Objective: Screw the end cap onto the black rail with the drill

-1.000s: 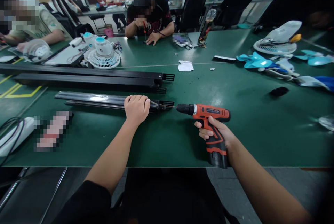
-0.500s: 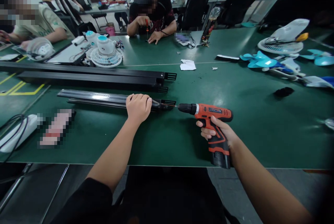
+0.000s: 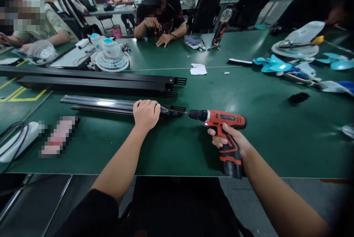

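Through the head camera I find the cordless drill (image 3: 226, 119), orange and black, held level over the near part of the green table (image 3: 171, 156), its chuck (image 3: 197, 114) pointing left. A small white light (image 3: 206, 123) shines below the chuck. My right hand (image 3: 233, 139) is wrapped around the drill's handle, the fingers closed on its front. The thin bit stands in line with the slotted end (image 3: 178, 110) of a short black bar (image 3: 96, 101); whether the two touch I cannot tell. The bar lies crosswise on the table. My left hand (image 3: 146, 113) is clamped over it from above, near the slotted end, knuckles up.

Just beyond lie two longer black bars (image 3: 94, 82), roughly parallel, with slotted ends to the right. Nearer, at left, I note a blurred pinkish item (image 3: 59, 135) and a white case (image 3: 20, 141) with a dark cable. Past the long bars stands a white fan part (image 3: 112, 62); a folded white paper (image 3: 198, 69) lies right of it. Far right are light-blue blades (image 3: 272, 63). Across the table, a co-worker (image 3: 173, 17) grips a red-handled screwdriver (image 3: 155, 28) upright.
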{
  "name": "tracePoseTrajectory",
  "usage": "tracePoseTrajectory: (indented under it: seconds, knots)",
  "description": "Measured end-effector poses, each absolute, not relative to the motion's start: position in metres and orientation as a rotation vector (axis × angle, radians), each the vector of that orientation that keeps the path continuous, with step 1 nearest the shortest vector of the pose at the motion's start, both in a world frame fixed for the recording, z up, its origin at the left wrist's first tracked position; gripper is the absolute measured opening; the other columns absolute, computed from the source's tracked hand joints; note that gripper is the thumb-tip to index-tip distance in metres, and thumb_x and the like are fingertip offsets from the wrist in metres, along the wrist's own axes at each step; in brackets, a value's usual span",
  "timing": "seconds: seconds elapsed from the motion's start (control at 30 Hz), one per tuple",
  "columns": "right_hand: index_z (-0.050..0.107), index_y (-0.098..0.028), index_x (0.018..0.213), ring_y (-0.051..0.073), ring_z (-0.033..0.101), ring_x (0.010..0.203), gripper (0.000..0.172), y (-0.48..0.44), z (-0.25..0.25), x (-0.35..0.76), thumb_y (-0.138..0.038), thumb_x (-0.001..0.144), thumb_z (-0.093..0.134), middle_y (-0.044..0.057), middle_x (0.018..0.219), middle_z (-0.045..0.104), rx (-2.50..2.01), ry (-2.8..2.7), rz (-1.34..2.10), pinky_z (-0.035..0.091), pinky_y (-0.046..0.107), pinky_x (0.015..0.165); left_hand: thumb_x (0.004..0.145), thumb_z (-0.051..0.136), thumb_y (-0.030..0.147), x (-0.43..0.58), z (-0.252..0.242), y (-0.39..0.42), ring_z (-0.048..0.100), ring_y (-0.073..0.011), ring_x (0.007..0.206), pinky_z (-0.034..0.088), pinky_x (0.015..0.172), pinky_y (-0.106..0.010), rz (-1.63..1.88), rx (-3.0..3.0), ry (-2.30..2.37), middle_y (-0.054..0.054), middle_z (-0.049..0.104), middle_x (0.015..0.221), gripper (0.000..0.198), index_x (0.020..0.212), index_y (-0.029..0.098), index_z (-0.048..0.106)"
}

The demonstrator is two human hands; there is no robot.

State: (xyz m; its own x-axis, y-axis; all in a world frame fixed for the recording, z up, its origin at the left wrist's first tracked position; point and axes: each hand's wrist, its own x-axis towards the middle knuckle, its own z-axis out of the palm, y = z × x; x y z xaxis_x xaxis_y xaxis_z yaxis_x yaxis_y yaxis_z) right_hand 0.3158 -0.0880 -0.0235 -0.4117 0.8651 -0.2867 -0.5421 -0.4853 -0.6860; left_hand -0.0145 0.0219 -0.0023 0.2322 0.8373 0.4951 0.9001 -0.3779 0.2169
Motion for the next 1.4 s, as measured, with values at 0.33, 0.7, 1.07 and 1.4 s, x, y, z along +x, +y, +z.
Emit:
tracePoseTrajectory:
  seconds: [0.33,0.7,1.07,1.4]
  knots:
    - [0.064,-0.019,0.1,0.01,0.036,0.049,0.04,-0.0849,-0.0204,0.3168,-0.05,0.083,0.082,-0.003,0.063,0.052,-0.787,-0.627,2.034,0.046,0.022,0.045,0.106,0.034,0.037,-0.0148,-0.0025,0.0221,0.068,-0.0278,0.103,0.034,0.11,-0.048,-0.833,-2.382,-1.691,-0.006,0.079,0.104,0.044,0.099,0.026,0.076]
    - [0.066,-0.019,0.098,0.009,0.037,0.049,0.036,-0.0836,-0.016,0.3163,-0.047,0.082,0.083,-0.002,0.063,0.053,-0.784,-0.6,2.06,0.045,0.02,0.044,0.107,0.035,0.037,-0.0157,-0.0018,0.0221,0.068,-0.0279,0.104,0.034,0.109,-0.047,-0.835,-2.382,-1.685,-0.007,0.079,0.105,0.042,0.099,0.025,0.075]
    - [0.066,-0.018,0.094,0.01,0.033,0.047,0.033,-0.0819,-0.0189,0.3173,-0.044,0.083,0.083,-0.006,0.055,0.042,-0.761,-0.572,2.078,0.047,0.021,0.045,0.106,0.036,0.037,-0.0152,-0.0044,0.0226,0.068,-0.0275,0.104,0.034,0.111,-0.047,-0.851,-2.375,-1.696,-0.007,0.079,0.105,0.042,0.099,0.024,0.076]
    - [0.067,-0.017,0.098,0.008,0.036,0.05,0.036,-0.0805,-0.0205,0.3193,-0.045,0.082,0.083,-0.002,0.064,0.053,-0.761,-0.565,2.102,0.044,0.019,0.045,0.106,0.037,0.037,-0.0148,-0.0021,0.0235,0.068,-0.0271,0.103,0.033,0.111,-0.048,-0.818,-2.37,-1.726,-0.006,0.079,0.103,0.041,0.098,0.024,0.076]
